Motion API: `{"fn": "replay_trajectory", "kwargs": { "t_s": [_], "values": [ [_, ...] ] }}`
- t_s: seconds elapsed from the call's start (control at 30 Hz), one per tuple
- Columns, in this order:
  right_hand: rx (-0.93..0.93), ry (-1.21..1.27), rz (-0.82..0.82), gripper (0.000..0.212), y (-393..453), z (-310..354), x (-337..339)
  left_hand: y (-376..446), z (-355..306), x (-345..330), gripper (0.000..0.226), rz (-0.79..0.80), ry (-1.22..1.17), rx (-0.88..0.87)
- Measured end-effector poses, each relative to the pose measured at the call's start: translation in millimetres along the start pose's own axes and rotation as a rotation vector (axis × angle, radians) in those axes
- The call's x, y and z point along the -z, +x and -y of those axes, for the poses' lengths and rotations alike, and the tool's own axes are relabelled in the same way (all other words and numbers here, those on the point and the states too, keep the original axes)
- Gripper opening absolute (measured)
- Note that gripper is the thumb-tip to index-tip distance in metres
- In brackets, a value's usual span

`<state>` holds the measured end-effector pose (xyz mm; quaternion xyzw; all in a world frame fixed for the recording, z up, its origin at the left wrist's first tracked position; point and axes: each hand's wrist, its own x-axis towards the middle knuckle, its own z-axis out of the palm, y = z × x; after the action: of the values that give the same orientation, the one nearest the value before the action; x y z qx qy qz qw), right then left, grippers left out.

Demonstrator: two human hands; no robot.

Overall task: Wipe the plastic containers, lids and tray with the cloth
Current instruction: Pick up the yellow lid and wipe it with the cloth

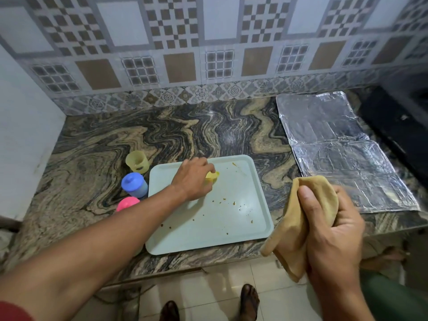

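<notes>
The person's left hand point(194, 177) is reaching over the pale tray point(231, 230), fingers closing on a small yellow lid point(212, 176) sitting on the tray's far part. The right hand point(333, 228) is clutching a bunched tan cloth point(294, 228) just right of the tray. Left of the tray are standing a yellow container point(137, 161), a blue-lidded container point(135, 184) and a pink one point(127, 203), on the marbled counter point(208, 130).

Pale green tray point(231, 228); tan cloth point(298, 228); yellow lid point(213, 175); swirled counter point(185, 130).
</notes>
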<state>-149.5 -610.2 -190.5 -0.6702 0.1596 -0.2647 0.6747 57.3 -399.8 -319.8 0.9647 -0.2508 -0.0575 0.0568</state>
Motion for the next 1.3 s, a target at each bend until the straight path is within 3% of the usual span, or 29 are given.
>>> {"fn": "replay_trajectory", "kwargs": {
  "t_s": [0.1, 0.2, 0.27, 0.33, 0.43, 0.53, 0.7, 0.97, 1.1, 1.3],
  "values": [
    [0.012, 0.003, 0.005, 0.027, -3.5, 1.5, 1.3, 7.5, -3.2, -9.9, 0.041, 0.055, 0.028, 0.068],
    [0.003, 0.009, -0.005, 0.022, -7.0, 0.1, 7.1, 13.9, -7.9, -14.8, 0.019, 0.048, 0.019, 0.104],
    [-0.006, 0.001, -0.015, 0.021, -8.8, -2.2, 12.1, 16.0, -9.8, -13.5, 0.013, -0.008, -0.119, 0.216],
    [-0.014, -0.013, -0.022, 0.022, -9.3, -5.4, 16.3, 16.8, -11.9, -4.2, 0.011, -0.048, -0.421, 0.387],
    [-0.028, -0.016, -0.031, 0.022, -8.0, -7.4, 15.8, 8.7, -21.7, 27.1, 0.009, -0.070, -1.068, 0.543],
    [-0.010, 0.009, -0.022, 0.022, -5.0, -5.3, 5.7, -21.1, -38.7, 66.1, 0.006, 0.034, -1.631, 0.617],
    [0.054, -0.001, 0.050, 0.010, -0.4, 1.5, -18.3, -79.8, -62.0, 112.2, 0.013, 0.027, -2.095, 0.644],
    [0.221, -0.051, 0.057, 0.016, -12.6, 18.2, -61.9, -129.6, -101.7, 139.9, 0.014, -0.222, -2.239, 0.563],
    [0.263, -0.073, -0.039, 0.016, -16.7, 19.4, -78.8, -139.0, -117.6, 137.4, 0.040, -0.342, -2.226, 0.428],
    [0.278, -0.050, -0.146, 0.019, -14.9, 22.9, -89.0, -148.5, -132.6, 129.5, 0.016, -0.511, -1.989, 0.285]
  ]
}}
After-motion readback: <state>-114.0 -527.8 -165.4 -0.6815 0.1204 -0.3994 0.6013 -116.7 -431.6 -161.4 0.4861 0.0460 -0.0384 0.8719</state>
